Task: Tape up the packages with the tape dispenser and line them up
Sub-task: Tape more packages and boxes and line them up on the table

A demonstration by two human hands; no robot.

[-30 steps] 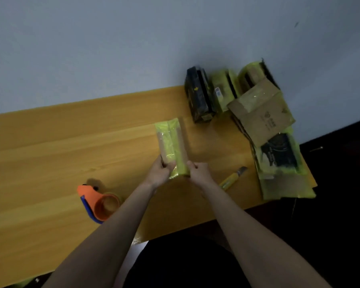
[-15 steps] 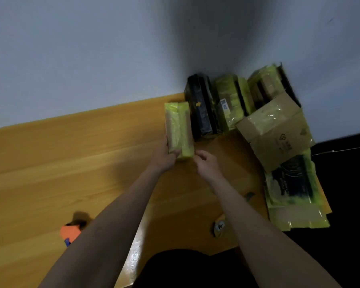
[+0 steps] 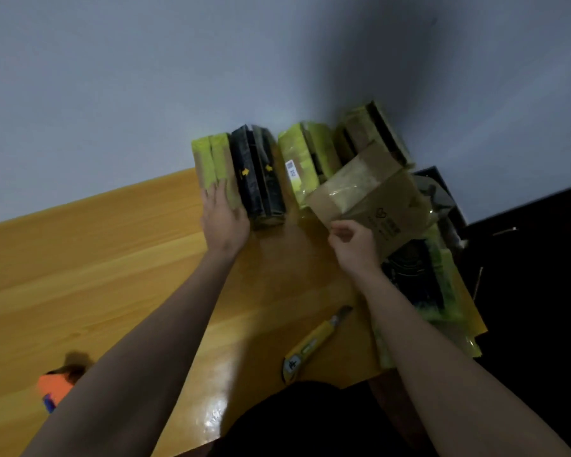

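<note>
A pale wall backs the wooden tabletop (image 3: 96, 258). The left hand (image 3: 224, 222) lies flat, fingers straight, on the yellow-taped package (image 3: 211, 159), touching the black package (image 3: 256, 174). The right hand (image 3: 355, 244), fingers curled, pinches the cardboard package (image 3: 370, 192). The orange tape dispenser (image 3: 54, 389) sits beside the left forearm.

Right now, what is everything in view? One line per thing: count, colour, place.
yellow package: 1, yellow-green tape, at the wall, left end of the row
black package: 1, black, right of it, touching
taped packages: at least 2, yellow-green, further right at the wall
cardboard box: 1, brown, on the right-hand pile
knife: 1, yellow, near table edge
tape dispenser: 1, orange, lower left
table: 1, wooden
left hand: flat on the yellow package
right hand: fingers curled, at the box corner
</note>
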